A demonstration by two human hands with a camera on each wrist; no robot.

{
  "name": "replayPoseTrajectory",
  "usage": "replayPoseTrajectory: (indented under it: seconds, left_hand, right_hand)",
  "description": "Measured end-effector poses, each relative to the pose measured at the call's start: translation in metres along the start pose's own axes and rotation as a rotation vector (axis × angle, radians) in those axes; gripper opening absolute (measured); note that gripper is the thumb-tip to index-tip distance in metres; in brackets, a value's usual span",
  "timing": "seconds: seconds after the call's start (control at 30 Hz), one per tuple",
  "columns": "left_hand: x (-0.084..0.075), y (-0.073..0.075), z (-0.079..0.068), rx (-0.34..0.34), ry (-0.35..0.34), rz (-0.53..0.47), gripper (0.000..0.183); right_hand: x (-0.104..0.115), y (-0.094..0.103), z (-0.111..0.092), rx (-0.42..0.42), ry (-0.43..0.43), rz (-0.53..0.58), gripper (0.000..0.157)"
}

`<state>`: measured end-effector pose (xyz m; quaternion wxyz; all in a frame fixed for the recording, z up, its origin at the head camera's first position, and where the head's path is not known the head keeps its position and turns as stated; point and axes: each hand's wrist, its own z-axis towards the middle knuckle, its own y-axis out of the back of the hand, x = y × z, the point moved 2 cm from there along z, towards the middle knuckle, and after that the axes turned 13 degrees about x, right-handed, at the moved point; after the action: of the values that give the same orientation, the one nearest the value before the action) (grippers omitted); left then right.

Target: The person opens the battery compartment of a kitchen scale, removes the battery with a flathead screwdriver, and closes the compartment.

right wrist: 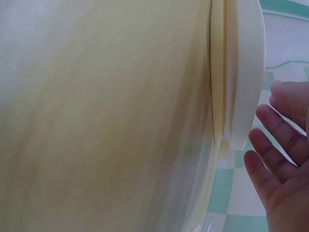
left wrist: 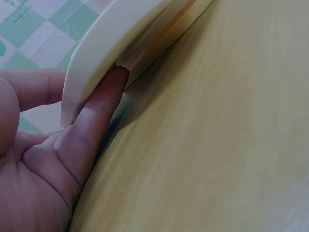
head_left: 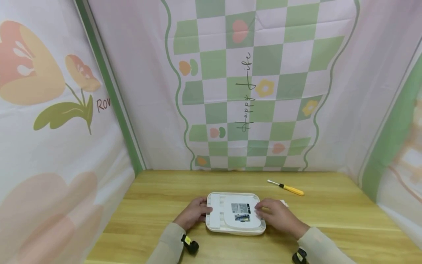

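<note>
A flat white device (head_left: 215,212) with rounded corners lies on the wooden table, its label (head_left: 240,208) facing up. Below the label, a small rectangular opening (head_left: 242,218) shows dark, blue and yellow parts. My left hand (head_left: 194,212) grips the device's left edge, thumb on top. In the left wrist view, a finger (left wrist: 104,99) reaches beneath the raised rim. Over the right edge hovers my right hand (head_left: 278,215), fingertips close to the label. Seen from the right wrist, its fingers (right wrist: 275,152) are loosely spread beside the white rim (right wrist: 251,72) and hold nothing.
A screwdriver (head_left: 286,187) with a yellow handle lies on the table behind and right of the device. Just behind my right hand, a small white piece (head_left: 284,202) shows, partly hidden. Printed curtains (head_left: 244,91) hang along the table's back and sides.
</note>
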<state>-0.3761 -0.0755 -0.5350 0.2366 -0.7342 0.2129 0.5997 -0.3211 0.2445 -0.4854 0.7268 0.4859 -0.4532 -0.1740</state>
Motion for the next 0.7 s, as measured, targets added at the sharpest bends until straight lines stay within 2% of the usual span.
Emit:
replayPoseTrajectory:
  seconds: [0.27,0.5,0.7]
  left_hand:
    - [-0.002,-0.002,-0.003,0.006,-0.003,-0.003,0.051]
    - [-0.003,-0.002,-0.004,-0.009,0.009,0.019,0.054]
    - [-0.002,-0.002,-0.003,-0.016,0.02,0.009,0.055]
  right_hand:
    - [0.005,0.001,0.003,0.021,-0.003,0.015,0.015]
    - [0.009,-0.001,0.009,0.004,0.067,-0.029,0.015]
    - [0.012,-0.003,0.013,0.025,0.085,-0.036,0.014]
